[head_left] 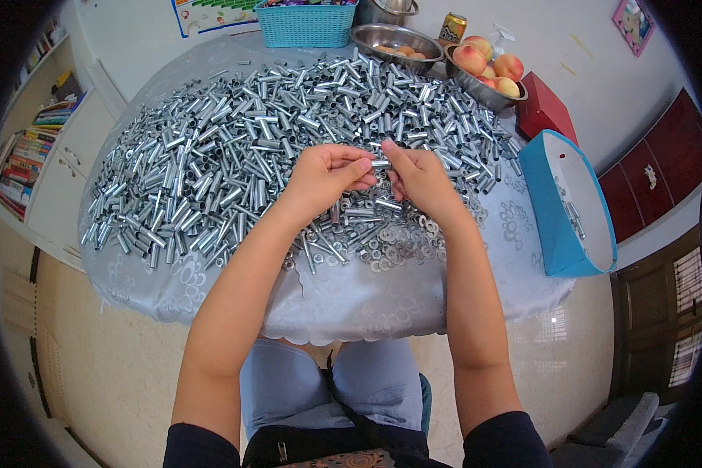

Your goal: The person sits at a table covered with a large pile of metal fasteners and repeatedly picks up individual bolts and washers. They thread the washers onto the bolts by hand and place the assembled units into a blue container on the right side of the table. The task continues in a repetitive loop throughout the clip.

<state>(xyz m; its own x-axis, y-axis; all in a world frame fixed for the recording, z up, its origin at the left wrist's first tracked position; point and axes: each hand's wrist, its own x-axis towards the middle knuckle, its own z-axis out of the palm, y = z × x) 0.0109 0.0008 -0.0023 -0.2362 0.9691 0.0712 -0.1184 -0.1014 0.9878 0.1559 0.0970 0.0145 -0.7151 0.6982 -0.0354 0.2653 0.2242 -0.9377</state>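
My left hand (327, 178) and my right hand (423, 181) meet over the near part of a heap of shiny metal tubes (210, 152). Between their fingertips is a short metal sleeve (380, 164), lying roughly level. Left thumb and fingers pinch one end, and the right thumb and fingers close on the other. Whether a bolt sits inside the sleeve is too small to tell. Just below the hands lie flat washers (402, 240), with nuts and long thin bolts (310, 253) around them.
The heap covers most of the table with its silvery patterned cloth (187, 285). A blue box (558, 226) holding a few metal parts stands at right, near a red box (546, 109). Behind are a peach bowl (491, 95), a metal bowl (378, 33), a can (452, 29) and a turquoise basket (304, 27).
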